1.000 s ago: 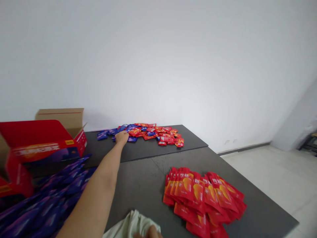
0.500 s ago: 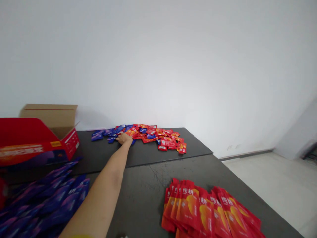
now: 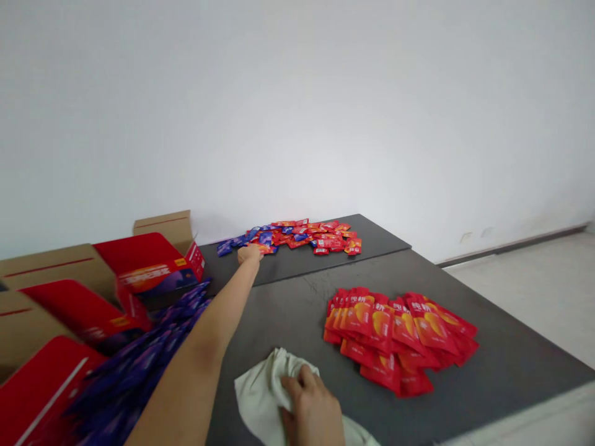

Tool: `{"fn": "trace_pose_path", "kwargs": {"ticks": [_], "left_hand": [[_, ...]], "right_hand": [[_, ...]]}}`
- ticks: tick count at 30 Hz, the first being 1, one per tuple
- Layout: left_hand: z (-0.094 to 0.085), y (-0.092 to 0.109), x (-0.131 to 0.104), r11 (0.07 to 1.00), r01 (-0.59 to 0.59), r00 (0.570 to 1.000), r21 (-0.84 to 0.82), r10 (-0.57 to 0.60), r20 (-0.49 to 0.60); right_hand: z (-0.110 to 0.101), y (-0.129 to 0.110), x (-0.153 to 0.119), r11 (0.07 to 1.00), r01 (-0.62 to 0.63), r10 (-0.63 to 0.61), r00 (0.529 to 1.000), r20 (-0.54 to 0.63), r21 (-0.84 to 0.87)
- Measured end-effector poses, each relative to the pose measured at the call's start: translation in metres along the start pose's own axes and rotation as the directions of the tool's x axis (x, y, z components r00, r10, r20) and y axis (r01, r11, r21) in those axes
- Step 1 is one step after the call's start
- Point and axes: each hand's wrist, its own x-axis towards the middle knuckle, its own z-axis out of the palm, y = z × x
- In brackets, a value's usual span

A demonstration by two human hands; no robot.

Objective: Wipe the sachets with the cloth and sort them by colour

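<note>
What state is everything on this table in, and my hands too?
Red boxes: open, flaps raised.
Blue-purple pouches: heaped, overlapping, blurred.
Near red pouches: piled, overlapping.
Far mixed packets: loosely piled.
Cloth: crumpled.
Right hand: fingers bent, gripping cloth.
Left hand: at far packets, grip unclear.

red packets show 纯; lettering on far box blurred

The place is looking like a plain packing room: open printed cartons are standing opposite the right edge of the dark surface, blue packets are lying beside them, red pouches are lying heaped nearer that edge, and sachets are lying jumbled toward the far corner. A white wall is rising behind; pale floor is stretching beyond.
</note>
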Motion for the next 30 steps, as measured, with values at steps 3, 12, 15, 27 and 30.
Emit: {"fn": "trace_pose_path", "kwargs": {"ticks": [3,12,15,27,30], "left_hand": [[-0.014,0.005,-0.041,0.973,0.131,0.991,-0.189,-0.132,0.006],[-0.093,-0.051,-0.25,0.489,0.477,0.879,-0.731,-0.291,0.379],[-0.114,-0.08,-0.308,0.412,0.6,0.797,-0.686,-0.38,0.469],[-0.126,-0.119,-0.38,0.238,0.588,0.777,-0.773,-0.432,0.458],[-0.136,-0.121,-0.381,0.199,0.638,0.745,-0.744,-0.403,0.531]], "right_hand": [[-0.014,-0.005,-0.005,0.999,0.038,-0.037,0.997,-0.07,0.016],[-0.032,0.004,-0.021,0.956,0.158,-0.026,0.884,-0.466,0.247],[-0.045,-0.008,-0.031,0.88,0.363,-0.143,0.818,-0.556,0.307],[0.004,-0.051,-0.039,0.955,0.264,-0.283,0.948,-0.143,-0.138],[-0.005,-0.041,-0.022,0.967,0.119,-0.144,0.985,-0.099,-0.223]]}}
